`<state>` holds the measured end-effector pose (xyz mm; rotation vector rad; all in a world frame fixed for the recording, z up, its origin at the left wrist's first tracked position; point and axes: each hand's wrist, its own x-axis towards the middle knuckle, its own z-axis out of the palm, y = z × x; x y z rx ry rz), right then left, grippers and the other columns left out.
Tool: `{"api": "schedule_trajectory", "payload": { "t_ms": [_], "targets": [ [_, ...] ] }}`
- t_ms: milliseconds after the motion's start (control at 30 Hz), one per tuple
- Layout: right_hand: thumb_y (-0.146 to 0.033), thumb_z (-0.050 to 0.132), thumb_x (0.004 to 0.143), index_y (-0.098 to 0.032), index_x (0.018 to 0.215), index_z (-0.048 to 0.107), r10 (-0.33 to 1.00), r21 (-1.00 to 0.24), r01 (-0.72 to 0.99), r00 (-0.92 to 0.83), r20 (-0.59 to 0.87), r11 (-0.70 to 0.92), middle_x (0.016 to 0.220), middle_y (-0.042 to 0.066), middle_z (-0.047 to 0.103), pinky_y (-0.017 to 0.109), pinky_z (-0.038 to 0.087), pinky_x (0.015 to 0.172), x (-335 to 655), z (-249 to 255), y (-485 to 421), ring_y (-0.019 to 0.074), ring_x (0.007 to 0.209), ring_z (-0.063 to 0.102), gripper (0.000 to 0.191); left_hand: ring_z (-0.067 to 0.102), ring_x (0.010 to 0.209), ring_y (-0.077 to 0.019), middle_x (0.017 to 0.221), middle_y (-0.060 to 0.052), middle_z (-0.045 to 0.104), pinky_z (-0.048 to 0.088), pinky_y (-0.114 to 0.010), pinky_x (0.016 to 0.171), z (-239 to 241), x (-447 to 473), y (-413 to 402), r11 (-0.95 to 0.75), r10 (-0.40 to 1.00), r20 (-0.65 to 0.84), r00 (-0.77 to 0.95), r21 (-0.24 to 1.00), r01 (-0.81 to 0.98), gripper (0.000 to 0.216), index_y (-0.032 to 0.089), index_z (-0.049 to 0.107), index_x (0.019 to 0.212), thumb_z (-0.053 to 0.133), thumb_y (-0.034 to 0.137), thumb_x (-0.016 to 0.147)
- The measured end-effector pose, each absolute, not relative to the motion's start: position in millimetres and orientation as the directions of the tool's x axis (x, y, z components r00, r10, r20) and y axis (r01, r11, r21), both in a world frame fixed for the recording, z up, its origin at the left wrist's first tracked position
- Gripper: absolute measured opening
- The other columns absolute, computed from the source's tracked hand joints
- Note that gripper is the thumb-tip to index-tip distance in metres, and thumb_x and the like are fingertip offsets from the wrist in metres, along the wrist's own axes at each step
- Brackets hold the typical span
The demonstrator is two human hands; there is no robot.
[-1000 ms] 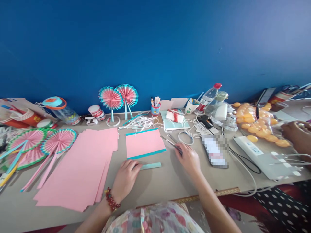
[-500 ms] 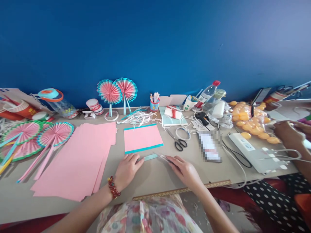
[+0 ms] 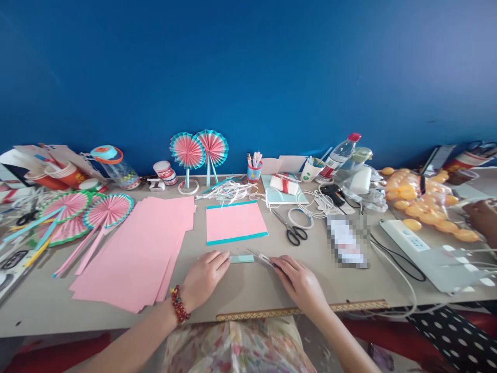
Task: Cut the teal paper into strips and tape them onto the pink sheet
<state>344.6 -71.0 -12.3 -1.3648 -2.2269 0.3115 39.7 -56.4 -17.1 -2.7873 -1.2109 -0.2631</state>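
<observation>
A short light-blue paper strip [image 3: 242,258] lies on the table, one end at the fingertips of my left hand [image 3: 205,274]. That hand holds the strip down on the tabletop with its fingers together and bent. Opposite it, my right hand [image 3: 297,280] is closed round a utility knife [image 3: 266,260]. The blade points left towards the strip's free end, with a small space between them. Behind both hands lies a pink sheet [image 3: 236,223] with blue bands on its long edges.
Pink sheets [image 3: 135,248] lie on the left, beside folded paper fans [image 3: 108,211]. Black-handled scissors [image 3: 296,235], a tape roll [image 3: 301,218] and a phone [image 3: 347,241] lie to the right, near a power strip [image 3: 404,235]. White paper scraps [image 3: 229,190] are heaped behind. Another person's hand [image 3: 481,223] shows at far right.
The view has shifted, so the table's things appear further right. My right hand has drawn the knife slightly away from the strip's end. My left hand stays at the strip.
</observation>
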Motion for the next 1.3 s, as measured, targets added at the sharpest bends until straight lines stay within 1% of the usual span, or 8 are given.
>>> {"api": "schedule_trajectory", "payload": {
  "t_ms": [133, 233, 333, 467, 567, 733, 933, 1300],
  "targets": [
    [-0.023, 0.041, 0.101, -0.023, 0.121, 0.061, 0.875, -0.424, 0.771, -0.361, 0.323, 0.475, 0.108, 0.008, 0.069, 0.031, 0.056, 0.082, 344, -17, -68, 0.0198, 0.095, 0.068, 0.028, 0.056, 0.117, -0.0224, 0.132, -0.007, 0.062, 0.049, -0.038, 0.101, -23, 53, -77, -0.551, 0.813, 0.224, 0.538, -0.004, 0.835, 0.038, 0.017, 0.063, 0.126, 0.046, 0.005, 0.094],
    [-0.025, 0.041, 0.102, -0.022, 0.123, 0.060, 0.878, -0.412, 0.783, -0.355, 0.320, 0.466, 0.108, 0.008, 0.068, 0.031, 0.056, 0.081, 348, -20, -70, 0.0201, 0.095, 0.067, 0.028, 0.052, 0.123, -0.0256, 0.137, -0.009, 0.057, 0.049, -0.041, 0.103, -28, 59, -91, -0.490, 0.853, 0.227, 0.470, 0.040, 0.871, 0.041, 0.019, 0.054, 0.139, 0.049, 0.022, 0.099],
    [-0.026, 0.043, 0.102, -0.022, 0.122, 0.062, 0.879, -0.416, 0.780, -0.359, 0.313, 0.467, 0.107, 0.008, 0.067, 0.030, 0.055, 0.080, 352, -23, -76, 0.0196, 0.094, 0.067, 0.028, 0.049, 0.127, -0.0288, 0.142, -0.010, 0.051, 0.048, -0.045, 0.104, -29, 61, -98, -0.468, 0.873, 0.198, 0.446, 0.078, 0.880, 0.054, 0.024, 0.043, 0.148, 0.053, 0.041, 0.098],
    [-0.026, 0.044, 0.102, -0.022, 0.123, 0.063, 0.882, -0.409, 0.790, -0.341, 0.326, 0.457, 0.103, 0.007, 0.066, 0.030, 0.054, 0.078, 357, -25, -84, 0.0184, 0.089, 0.066, 0.029, 0.048, 0.127, -0.0319, 0.139, -0.012, 0.051, 0.045, -0.051, 0.106, -24, 64, -97, -0.461, 0.881, 0.180, 0.437, 0.118, 0.880, 0.066, 0.026, 0.042, 0.150, 0.055, 0.057, 0.093],
    [-0.025, 0.043, 0.102, -0.021, 0.124, 0.064, 0.875, -0.382, 0.803, -0.332, 0.353, 0.458, 0.100, 0.008, 0.066, 0.030, 0.053, 0.078, 359, -22, -86, 0.0182, 0.088, 0.065, 0.031, 0.046, 0.131, -0.0319, 0.139, -0.012, 0.051, 0.037, -0.054, 0.114, -22, 66, -94, -0.488, 0.866, 0.194, 0.461, 0.127, 0.863, 0.065, 0.023, 0.046, 0.147, 0.054, 0.058, 0.093],
    [-0.024, 0.043, 0.101, -0.023, 0.123, 0.066, 0.858, -0.343, 0.806, -0.356, 0.370, 0.482, 0.099, 0.009, 0.067, 0.032, 0.054, 0.078, 359, -15, -87, 0.0192, 0.087, 0.064, 0.031, 0.030, 0.146, -0.0295, 0.156, -0.014, 0.037, 0.032, -0.045, 0.119, -27, 68, -90, -0.582, 0.808, 0.198, 0.555, 0.115, 0.805, 0.070, 0.011, 0.039, 0.149, 0.046, 0.058, 0.097],
    [-0.023, 0.044, 0.101, -0.024, 0.122, 0.067, 0.869, -0.363, 0.803, -0.358, 0.343, 0.474, 0.099, 0.009, 0.068, 0.034, 0.055, 0.078, 357, -14, -88, 0.0196, 0.085, 0.064, 0.032, 0.030, 0.147, -0.0300, 0.157, -0.014, 0.038, 0.022, -0.055, 0.120, -27, 66, -90, -0.602, 0.790, 0.189, 0.583, 0.068, 0.795, 0.072, 0.015, 0.025, 0.157, 0.040, 0.057, 0.100],
    [-0.023, 0.044, 0.101, -0.023, 0.123, 0.066, 0.885, -0.388, 0.800, -0.371, 0.280, 0.458, 0.100, 0.009, 0.067, 0.034, 0.053, 0.077, 356, -16, -89, 0.0205, 0.086, 0.061, 0.031, 0.027, 0.148, -0.0306, 0.160, -0.013, 0.032, 0.021, -0.055, 0.120, -25, 68, -90, -0.607, 0.786, 0.168, 0.595, 0.029, 0.794, 0.073, 0.013, 0.028, 0.155, 0.041, 0.058, 0.099]
  ]
}}
